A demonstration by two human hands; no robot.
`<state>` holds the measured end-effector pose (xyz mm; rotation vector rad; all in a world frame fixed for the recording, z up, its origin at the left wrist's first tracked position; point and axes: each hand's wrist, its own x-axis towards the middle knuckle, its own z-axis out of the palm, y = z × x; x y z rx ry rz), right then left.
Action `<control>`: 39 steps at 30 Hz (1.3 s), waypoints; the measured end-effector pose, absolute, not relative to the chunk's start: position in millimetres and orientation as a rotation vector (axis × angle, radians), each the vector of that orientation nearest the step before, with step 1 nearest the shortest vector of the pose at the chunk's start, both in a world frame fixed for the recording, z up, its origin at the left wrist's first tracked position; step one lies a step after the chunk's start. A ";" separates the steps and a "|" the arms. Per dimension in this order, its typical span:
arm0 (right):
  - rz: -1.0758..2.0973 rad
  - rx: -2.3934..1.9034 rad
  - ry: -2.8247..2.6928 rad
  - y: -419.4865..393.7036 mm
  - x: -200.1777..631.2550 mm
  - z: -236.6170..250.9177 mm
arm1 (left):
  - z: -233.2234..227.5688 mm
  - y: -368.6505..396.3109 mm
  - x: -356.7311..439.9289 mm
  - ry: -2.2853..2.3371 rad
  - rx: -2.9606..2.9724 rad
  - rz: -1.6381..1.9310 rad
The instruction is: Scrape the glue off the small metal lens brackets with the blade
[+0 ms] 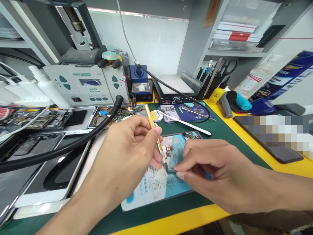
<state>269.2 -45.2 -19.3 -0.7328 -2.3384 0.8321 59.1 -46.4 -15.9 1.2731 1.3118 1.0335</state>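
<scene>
My left hand (pixel 133 143) is closed around a slim golden-handled brush (pixel 152 122). Its silver collar and dark tip point down to the right. The tip meets, or comes very close to, the lower edge of a small flat electronic part (pixel 172 170) with brown flex connectors (pixel 168 150) near its top. Thumb and fingertips of my right hand (pixel 210 166) pinch that part at its right side, hiding much of it. Both hands are above a blue and white printed mat (pixel 158 192) whose far corner carries a round-lensed piece (pixel 192 135).
A black hose (pixel 80 143) arches across the left over opened phones (pixel 58 163). Behind stand a grey rework station (pixel 90 83) and a hot plate (pixel 176 88). A white stylus-like tool (pixel 186 123) lies beyond my hands. At right are a yellow bottle (pixel 217 94) and a dark phone (pixel 266 140).
</scene>
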 end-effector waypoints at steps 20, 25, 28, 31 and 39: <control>0.812 -0.770 -2.348 -48.1 269.7 -20.2 | -14.4 -46.9 57.5 1.363 1.287 1.008; 0.821 -0.786 -2.341 -47.3 269.5 -19.2 | -14.5 -46.3 59.4 1.364 1.284 0.988; 0.812 -0.761 -2.360 -46.8 269.4 -19.0 | -13.7 -46.8 59.8 1.355 1.284 0.992; 0.934 -0.834 -2.321 -46.2 269.7 -17.2 | -12.3 -48.0 57.7 1.335 1.268 0.998; 1.315 -1.110 -2.069 -38.9 272.4 -8.0 | -4.5 -48.1 50.7 1.202 1.300 0.990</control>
